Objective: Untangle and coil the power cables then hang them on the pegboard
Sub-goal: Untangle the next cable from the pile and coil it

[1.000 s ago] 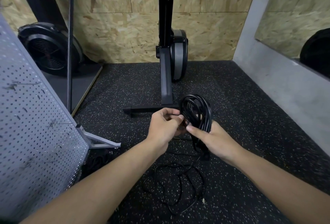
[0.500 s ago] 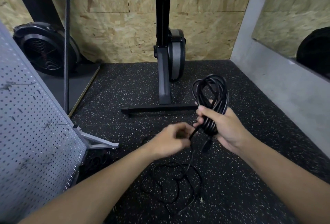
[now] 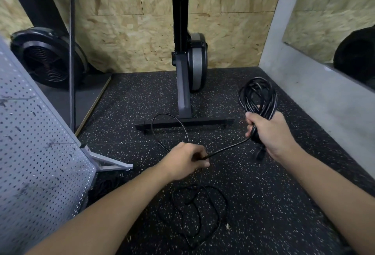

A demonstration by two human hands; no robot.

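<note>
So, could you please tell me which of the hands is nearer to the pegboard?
The left. The left hand, pinching the cable strand, is a little to the right of the pegboard; the right hand, gripping the coil, is farther right, beyond the left one.

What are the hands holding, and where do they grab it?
The right hand grips the coiled black cable at the bottom of its loops; the left hand pinches the loose strand running from it.
</note>
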